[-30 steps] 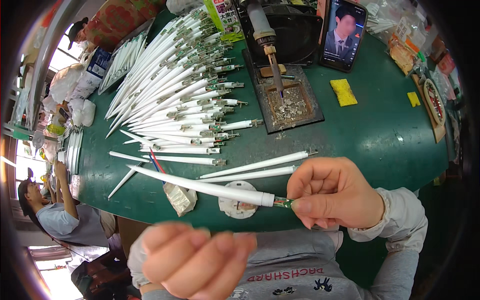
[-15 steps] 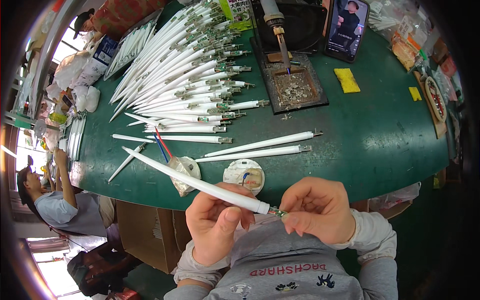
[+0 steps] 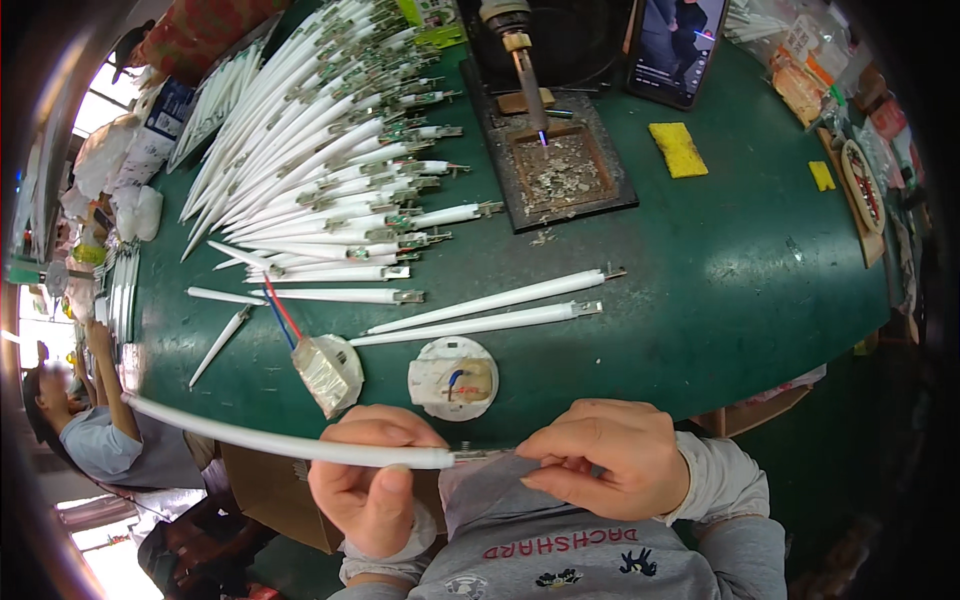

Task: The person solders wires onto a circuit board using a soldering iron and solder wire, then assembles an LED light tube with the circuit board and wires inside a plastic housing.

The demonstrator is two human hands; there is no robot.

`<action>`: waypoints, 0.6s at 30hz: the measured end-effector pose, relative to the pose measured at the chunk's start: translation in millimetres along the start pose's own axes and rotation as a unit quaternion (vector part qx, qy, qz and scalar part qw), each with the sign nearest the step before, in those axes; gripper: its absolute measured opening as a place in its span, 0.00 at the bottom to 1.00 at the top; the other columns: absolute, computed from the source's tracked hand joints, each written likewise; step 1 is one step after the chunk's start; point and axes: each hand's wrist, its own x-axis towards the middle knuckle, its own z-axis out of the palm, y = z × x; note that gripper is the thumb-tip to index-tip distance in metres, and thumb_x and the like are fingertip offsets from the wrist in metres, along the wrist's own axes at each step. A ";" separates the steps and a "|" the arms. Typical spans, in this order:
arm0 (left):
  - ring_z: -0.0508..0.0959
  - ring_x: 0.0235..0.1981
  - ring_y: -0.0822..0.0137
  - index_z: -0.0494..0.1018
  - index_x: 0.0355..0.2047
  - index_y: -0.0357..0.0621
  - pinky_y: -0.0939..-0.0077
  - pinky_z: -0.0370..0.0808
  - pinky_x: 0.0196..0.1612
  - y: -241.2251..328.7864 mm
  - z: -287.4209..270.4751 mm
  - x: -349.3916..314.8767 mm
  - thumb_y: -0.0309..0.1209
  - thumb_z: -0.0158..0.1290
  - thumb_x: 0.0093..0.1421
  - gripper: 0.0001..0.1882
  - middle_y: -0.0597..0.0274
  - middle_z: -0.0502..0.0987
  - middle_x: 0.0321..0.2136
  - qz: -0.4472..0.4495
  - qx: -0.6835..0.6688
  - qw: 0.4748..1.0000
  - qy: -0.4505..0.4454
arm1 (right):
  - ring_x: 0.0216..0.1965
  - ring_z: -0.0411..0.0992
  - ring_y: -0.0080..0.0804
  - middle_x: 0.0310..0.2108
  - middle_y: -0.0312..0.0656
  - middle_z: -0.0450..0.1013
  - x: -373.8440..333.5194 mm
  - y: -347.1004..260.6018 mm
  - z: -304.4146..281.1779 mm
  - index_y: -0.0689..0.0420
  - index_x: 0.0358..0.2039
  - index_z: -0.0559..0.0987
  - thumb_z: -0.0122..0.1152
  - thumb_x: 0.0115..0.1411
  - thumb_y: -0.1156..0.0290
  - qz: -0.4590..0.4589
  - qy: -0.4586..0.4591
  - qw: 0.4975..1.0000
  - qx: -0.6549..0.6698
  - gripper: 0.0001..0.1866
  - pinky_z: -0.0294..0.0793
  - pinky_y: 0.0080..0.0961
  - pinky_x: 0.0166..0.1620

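A long white tapered tube (image 3: 290, 443) lies level across my left hand (image 3: 375, 490), its pointed tip reaching far to the left. The fingers and thumb of that hand are closed around it near its wide end. From this end a thin circuit board (image 3: 482, 455) sticks out. My right hand (image 3: 610, 455) is at the board's outer end, with curled fingers and the index fingertip against it; the exact grip is partly hidden. Just beyond my hands lie a white round disc (image 3: 453, 380) with short wires and a wrapped block (image 3: 325, 375) with red and blue wires.
Many similar white tubes (image 3: 300, 150) are heaped at the far left; two more (image 3: 480, 319) lie ahead. A soldering iron (image 3: 528, 85) points down over a debris tray (image 3: 560, 175). A yellow sponge (image 3: 678, 150) and a phone (image 3: 680, 50) are farther right. Another person (image 3: 100, 430) sits at left.
The tube has turned from sloping to nearly level, and both hands have come lower in the picture. The whole view has shifted slightly. My right hand has turned more palm-down at the board.
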 end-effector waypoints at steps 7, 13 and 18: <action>0.76 0.28 0.60 0.69 0.39 0.32 0.72 0.76 0.32 -7.3 -1.4 9.4 0.35 0.58 0.59 0.17 0.48 0.75 0.27 0.060 0.070 0.994 0.055 | 0.25 0.71 0.43 0.24 0.44 0.71 18.7 -1.6 -42.3 0.60 0.37 0.77 0.66 0.47 0.81 0.043 0.104 0.939 -0.324 0.14 0.71 0.33 0.28; 0.75 0.28 0.62 0.69 0.44 0.31 0.73 0.73 0.32 -8.8 -5.2 12.5 0.36 0.56 0.60 0.20 0.49 0.74 0.27 0.081 0.126 0.987 0.064 | 0.28 0.71 0.50 0.24 0.48 0.69 41.8 22.6 -65.6 0.60 0.33 0.73 0.61 0.51 0.79 0.067 0.039 0.916 -0.394 0.09 0.70 0.38 0.32; 0.76 0.32 0.61 0.63 0.54 0.33 0.74 0.74 0.38 -8.1 -8.2 15.2 0.25 0.58 0.57 0.26 0.45 0.76 0.32 0.074 0.107 0.987 0.090 | 0.29 0.71 0.50 0.26 0.48 0.70 50.0 24.4 -77.1 0.61 0.31 0.72 0.61 0.52 0.78 0.086 -0.015 0.946 -0.313 0.07 0.69 0.38 0.33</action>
